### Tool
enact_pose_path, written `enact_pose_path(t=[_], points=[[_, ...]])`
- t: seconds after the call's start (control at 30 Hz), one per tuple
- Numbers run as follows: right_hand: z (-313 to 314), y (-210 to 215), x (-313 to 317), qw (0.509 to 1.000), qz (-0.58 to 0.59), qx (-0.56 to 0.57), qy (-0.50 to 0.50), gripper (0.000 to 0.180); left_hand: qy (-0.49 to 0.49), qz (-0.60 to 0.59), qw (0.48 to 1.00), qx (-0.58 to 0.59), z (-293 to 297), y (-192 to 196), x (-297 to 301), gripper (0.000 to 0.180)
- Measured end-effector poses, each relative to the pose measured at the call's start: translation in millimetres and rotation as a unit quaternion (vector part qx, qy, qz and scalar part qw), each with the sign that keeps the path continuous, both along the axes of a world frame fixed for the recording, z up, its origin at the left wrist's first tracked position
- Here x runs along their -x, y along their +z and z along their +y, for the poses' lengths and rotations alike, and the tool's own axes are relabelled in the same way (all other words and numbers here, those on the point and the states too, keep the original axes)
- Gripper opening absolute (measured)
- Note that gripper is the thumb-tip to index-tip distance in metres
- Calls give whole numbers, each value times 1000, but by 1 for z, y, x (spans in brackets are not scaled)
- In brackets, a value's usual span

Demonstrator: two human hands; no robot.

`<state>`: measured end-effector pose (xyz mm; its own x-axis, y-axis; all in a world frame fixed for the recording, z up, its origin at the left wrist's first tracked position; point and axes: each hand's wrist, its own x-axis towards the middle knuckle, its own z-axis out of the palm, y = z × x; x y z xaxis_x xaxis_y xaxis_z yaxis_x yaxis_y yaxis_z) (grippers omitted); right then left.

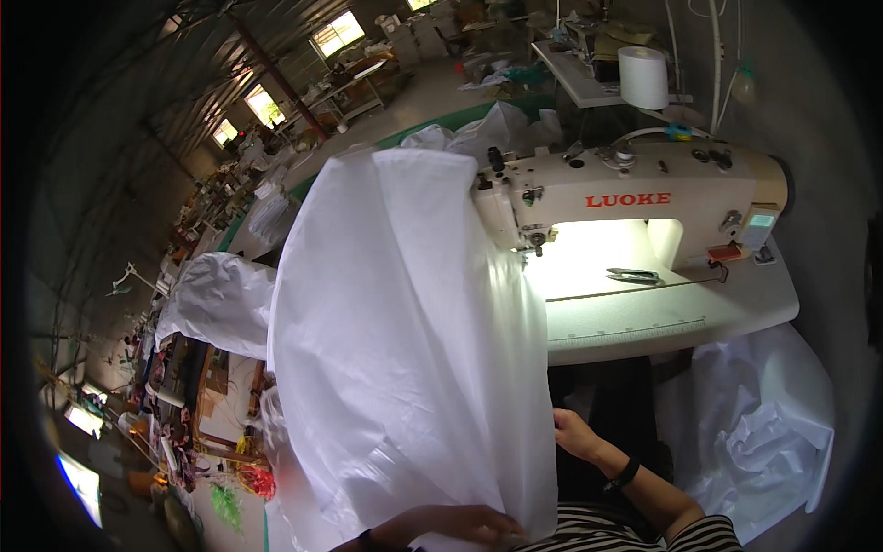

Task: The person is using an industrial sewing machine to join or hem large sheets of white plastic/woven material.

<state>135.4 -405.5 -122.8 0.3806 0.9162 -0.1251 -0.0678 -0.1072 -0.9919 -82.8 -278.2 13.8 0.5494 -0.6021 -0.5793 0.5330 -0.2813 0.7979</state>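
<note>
A large white sheet of thin, glossy fabric (414,304) hangs from the sewing machine down to my lap. Its right edge runs beside the needle area of the white sewing machine (635,198). My right hand (575,434) is closed at this edge, below the machine bed, its fingertips partly hidden by the cloth. Lower down, at the bottom of the sheet, my left hand (480,524) has its fingers curled on the fabric, slightly blurred. Small thread snips (635,275) lie on the lit machine bed.
Another heap of white fabric (759,428) hangs at the right, below the bed. A white thread cone (643,78) stands behind the machine. More white fabric (221,299) lies at the left, near a cluttered bench with red netting (258,480) and green netting (225,506).
</note>
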Motion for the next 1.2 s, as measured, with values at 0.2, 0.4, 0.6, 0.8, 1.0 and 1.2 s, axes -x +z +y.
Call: enact_pose_path(t=[0.2,0.4,0.6,0.8,1.0,1.2], points=[[-42,39,-12,970,-181,17,-161,38,50,17,999,1,12,-57,-1,50],[-27,56,19,982,-143,124,7,40,-173,-219,950,-142,-11,9,-72,24],[-16,56,39,982,-170,76,32,37,93,-511,467,-715,103,52,-143,58],[-23,60,31,991,-50,112,50,40,26,-225,678,-700,129,35,-68,62],[-15,51,36,983,-148,93,57,39,85,-505,675,-532,105,27,-180,39],[-43,56,18,967,-214,92,102,38,117,-511,662,-535,115,-35,-238,51]])
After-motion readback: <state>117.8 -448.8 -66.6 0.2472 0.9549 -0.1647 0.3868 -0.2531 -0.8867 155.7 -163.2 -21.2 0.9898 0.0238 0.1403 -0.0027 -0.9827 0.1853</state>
